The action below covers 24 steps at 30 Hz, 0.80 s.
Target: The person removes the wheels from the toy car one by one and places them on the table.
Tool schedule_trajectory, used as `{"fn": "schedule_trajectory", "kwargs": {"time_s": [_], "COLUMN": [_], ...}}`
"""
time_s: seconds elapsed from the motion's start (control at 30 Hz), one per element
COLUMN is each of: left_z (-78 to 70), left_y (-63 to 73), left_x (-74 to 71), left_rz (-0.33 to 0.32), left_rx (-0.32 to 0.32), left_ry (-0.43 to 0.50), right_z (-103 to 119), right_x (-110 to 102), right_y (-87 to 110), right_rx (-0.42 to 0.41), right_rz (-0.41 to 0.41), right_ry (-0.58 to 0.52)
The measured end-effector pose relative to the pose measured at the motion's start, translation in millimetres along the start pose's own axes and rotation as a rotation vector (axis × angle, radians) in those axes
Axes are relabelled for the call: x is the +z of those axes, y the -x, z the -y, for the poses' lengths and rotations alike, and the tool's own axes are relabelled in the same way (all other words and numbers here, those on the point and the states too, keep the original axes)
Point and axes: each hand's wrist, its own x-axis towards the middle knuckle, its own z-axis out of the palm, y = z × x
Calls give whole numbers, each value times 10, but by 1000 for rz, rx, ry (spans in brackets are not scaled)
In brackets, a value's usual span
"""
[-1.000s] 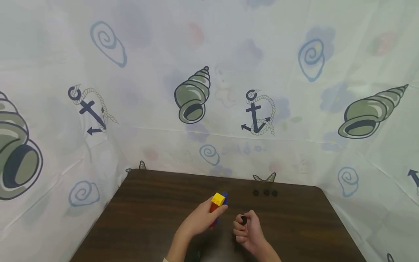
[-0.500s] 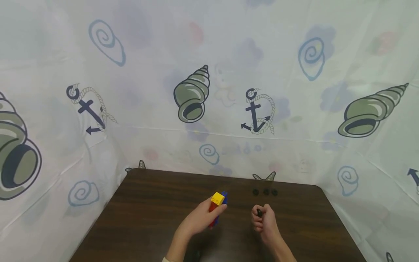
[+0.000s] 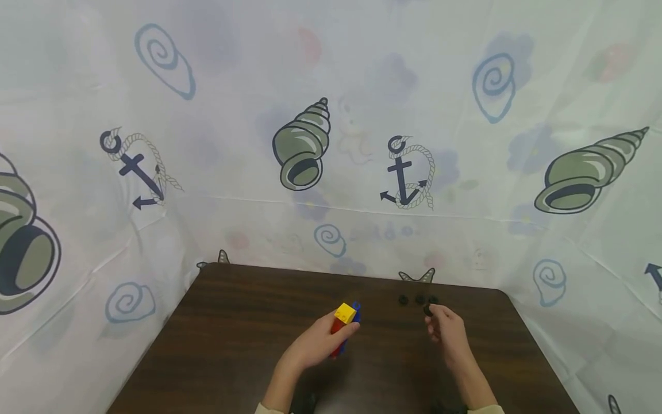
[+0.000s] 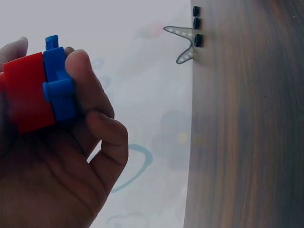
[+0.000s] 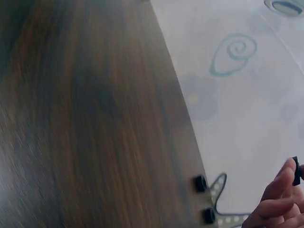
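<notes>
My left hand (image 3: 312,346) grips a toy brick build, its yellow brick (image 3: 345,313) on top, above the middle of the table. In the left wrist view its red brick (image 4: 29,92) lies in the palm, joined to a blue brick (image 4: 60,88) with protruding round pegs. Fingers curl round both. Towards the back right, my right hand (image 3: 451,336) pinches a small black wheel (image 3: 427,310) between thumb and fingertips. Close beyond it, three similar black wheels (image 3: 403,299) stand in a row. The right wrist view catches the pinched wheel (image 5: 296,171) at its right edge.
The dark wooden table (image 3: 248,322) ends at a pale curtain (image 3: 233,144) printed with shells and anchors, which hangs behind it and along both sides. The row of wheels lies near the table's far edge.
My right hand has moved right and away from me with the black wheel, from near the left hand to the row of wheels. The left hand keeps its grip, nearly still.
</notes>
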Motion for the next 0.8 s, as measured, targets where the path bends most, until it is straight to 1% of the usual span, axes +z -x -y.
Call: {"fn": "schedule_trajectory", "kwargs": {"time_s": [0.17,0.27,0.43,0.63,0.8], "left_z": [31,43,55,91,106], "left_y": [-17,-15,15,43,54], "left_x": [13,16,16,30,16], "left_rz": [1,11,42,105,125], "left_rx": [13,11,-30,-70,-76], "left_ry": [-25,-38,-71,-118,-153], "right_z": [-17,-45,-120,-136,-100], "right_x": [-197,-307,-469,-570,-606], "right_y": [-147,-230,-342,-453,-585], "right_rx": [-6,7,39,80,74], "right_rz": [-40,-60,-35,-40,-27], "right_ry": [108,153,209,213,219]}}
